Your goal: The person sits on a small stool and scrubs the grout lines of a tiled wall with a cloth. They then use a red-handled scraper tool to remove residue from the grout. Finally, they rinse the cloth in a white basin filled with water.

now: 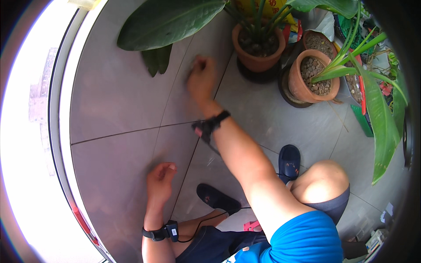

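Observation:
My right hand (pixel 202 79) is stretched out over the grey tiled floor (pixel 115 98), left of the potted plants, with its fingers curled and blurred. My left hand (pixel 159 182) is nearer my body, also above the tiles. Its thumb lies against bent fingers, and the fingertips are hidden. Nothing held shows in either hand, though a small thing could be concealed. Black straps with small devices circle both wrists. Closest to my right hand are a broad green leaf (pixel 171 24) and a terracotta pot (pixel 259 59) on a dark saucer.
A second terracotta pot (pixel 302 77) with pebbles leans on its saucer. Long leaves (pixel 378 121) overhang the right side. A bright window's frame (pixel 65 131) bounds the left, with a red-handled object (pixel 81 219) along it. A cable (pixel 200 222) runs by my legs, near a pink stool (pixel 251 226).

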Demonstrator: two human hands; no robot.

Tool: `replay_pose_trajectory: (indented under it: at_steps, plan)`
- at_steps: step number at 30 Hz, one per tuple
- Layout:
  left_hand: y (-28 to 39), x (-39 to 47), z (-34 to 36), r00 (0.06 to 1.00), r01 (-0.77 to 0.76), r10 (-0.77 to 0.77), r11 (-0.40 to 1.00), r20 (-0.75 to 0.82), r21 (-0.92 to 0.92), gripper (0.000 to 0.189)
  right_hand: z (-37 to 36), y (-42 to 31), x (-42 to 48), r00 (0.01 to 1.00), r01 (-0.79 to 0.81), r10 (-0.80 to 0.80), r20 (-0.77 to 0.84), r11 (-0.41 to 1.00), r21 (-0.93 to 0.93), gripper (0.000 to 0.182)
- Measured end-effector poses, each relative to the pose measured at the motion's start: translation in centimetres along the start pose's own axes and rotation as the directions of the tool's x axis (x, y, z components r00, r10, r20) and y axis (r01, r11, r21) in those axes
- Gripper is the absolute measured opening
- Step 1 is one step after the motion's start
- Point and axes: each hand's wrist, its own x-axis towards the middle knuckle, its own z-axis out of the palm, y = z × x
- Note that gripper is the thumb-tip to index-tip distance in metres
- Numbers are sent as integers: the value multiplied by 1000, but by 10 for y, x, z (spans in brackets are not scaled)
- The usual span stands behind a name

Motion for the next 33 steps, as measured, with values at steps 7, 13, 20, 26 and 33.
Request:
replay_pose_trajectory:
  at_steps: [7,13,20,26,33]
  plan:
    - [-14,-8,-8,999,40,-40,999,-5,-7,26,-5,-10,56,989,-105,107,104,994,-21,15]
    - [-9,-6,-6,999,38,-39,998,-9,-42,25,-13,-32,-7,971,-182,157,183,975,130,20]
    - [3,-11,1,1000,18,-18,999,6,-29,25,1,-9,93,977,-204,196,80,973,107,11]
    - [-1,-7,0,1000,22,-22,999,-8,-37,26,-12,-47,-6,989,-41,17,150,987,156,12]
    - [0,-14,3,1000,-2,2,1000,17,-2,26,9,-37,96,996,-55,47,81,994,92,10]
